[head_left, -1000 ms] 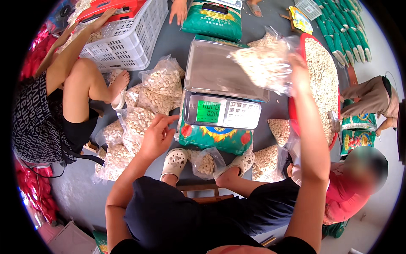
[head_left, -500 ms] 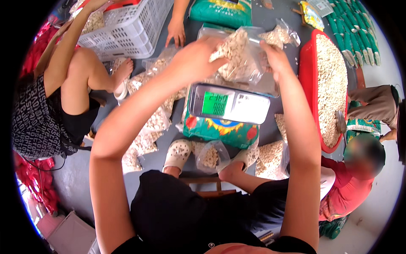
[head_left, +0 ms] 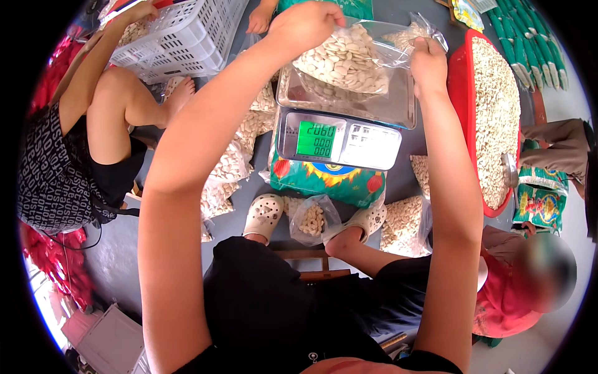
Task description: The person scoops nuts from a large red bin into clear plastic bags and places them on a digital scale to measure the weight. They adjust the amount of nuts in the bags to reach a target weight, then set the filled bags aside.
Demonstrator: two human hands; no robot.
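Observation:
A clear plastic bag of pale pumpkin seeds stretches between my hands, over the metal pan of a weighing scale. My left hand pinches the bag's upper left edge. Closed around the other edge of the plastic is my right hand. I cannot tell whether the bag's bottom rests on the pan. Nearer me, the scale's panel shows a lit green display. Beneath the scale lies a green printed sack.
Right of my arm stands a red tub heaped with seeds, a metal scoop in it. Filled bags lie around my feet. A white plastic crate and a seated co-worker are at left; another person sits at right.
My hands have moved farther away and apart, pulling the bag's plastic taut. The seeds now lie lower and flatter in it. A co-worker's hand beyond my left arm has drawn back.

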